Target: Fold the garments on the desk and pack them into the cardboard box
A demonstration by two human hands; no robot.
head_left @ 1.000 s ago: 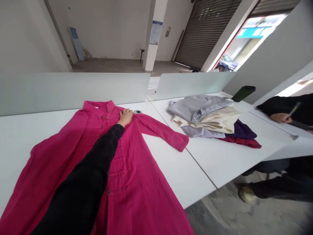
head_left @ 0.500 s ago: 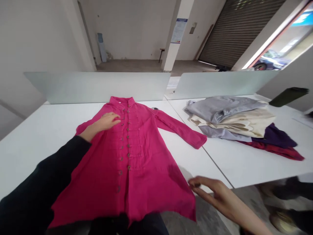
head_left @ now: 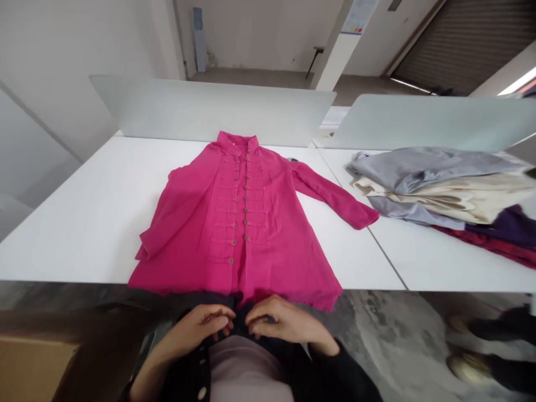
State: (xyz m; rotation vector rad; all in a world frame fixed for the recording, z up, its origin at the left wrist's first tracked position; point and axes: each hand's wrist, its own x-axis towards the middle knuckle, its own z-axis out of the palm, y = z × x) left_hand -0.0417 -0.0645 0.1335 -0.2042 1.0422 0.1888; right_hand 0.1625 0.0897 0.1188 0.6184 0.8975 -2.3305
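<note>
Left hand [head_left: 195,329] and right hand [head_left: 285,322] have left the soft, light magenta tunic [head_left: 238,223] — fingers [head_left: 220,315] curled at a black jacket [head_left: 239,324], any pinch hidden; the collar offers the easiest hold.

No words, numbers or brands can be read anywhere. The only sign in view is a white paper notice with coloured bands [head_left: 359,15], fixed high on a white square pillar [head_left: 335,61], far beyond the left hand [head_left: 195,329] and right hand [head_left: 285,322]; its print is too small to make out.
</note>
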